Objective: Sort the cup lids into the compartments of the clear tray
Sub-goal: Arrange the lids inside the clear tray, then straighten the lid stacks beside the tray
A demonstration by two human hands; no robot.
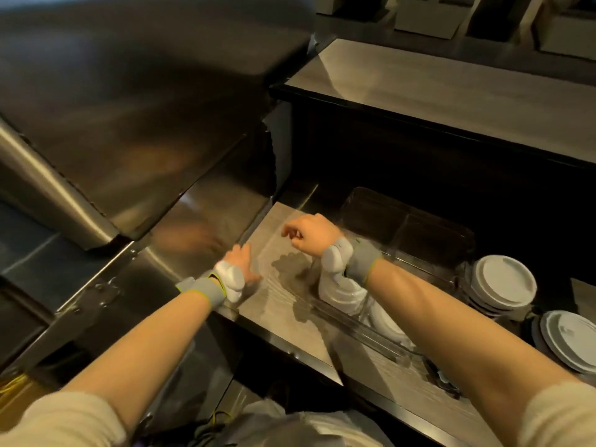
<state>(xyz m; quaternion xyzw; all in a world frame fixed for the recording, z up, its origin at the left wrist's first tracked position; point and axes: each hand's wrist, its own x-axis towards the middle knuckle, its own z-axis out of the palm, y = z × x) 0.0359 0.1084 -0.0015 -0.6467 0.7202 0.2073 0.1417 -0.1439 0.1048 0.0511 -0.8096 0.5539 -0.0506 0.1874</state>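
The clear tray (429, 233) sits on the lower wooden counter, against the dark back wall. Its far compartments look empty. A row of white lids (346, 293) lies on edge in its near compartment, partly under my right wrist. Two stacks of white cup lids (503, 282) (571, 338) stand to the right of the tray. My right hand (309, 235) hovers over the tray's left end with fingers curled, pinching what looks like a faint clear plastic film (274, 253). My left hand (240, 264) rests with fingers stretched out on the counter's left edge, at that film.
A steel surface (180, 227) adjoins the wooden counter (283, 314) on the left, with a large steel lid or hood behind it. A higher wooden shelf (451, 88) runs across the back right. Yellow cables (16, 385) lie low at the left.
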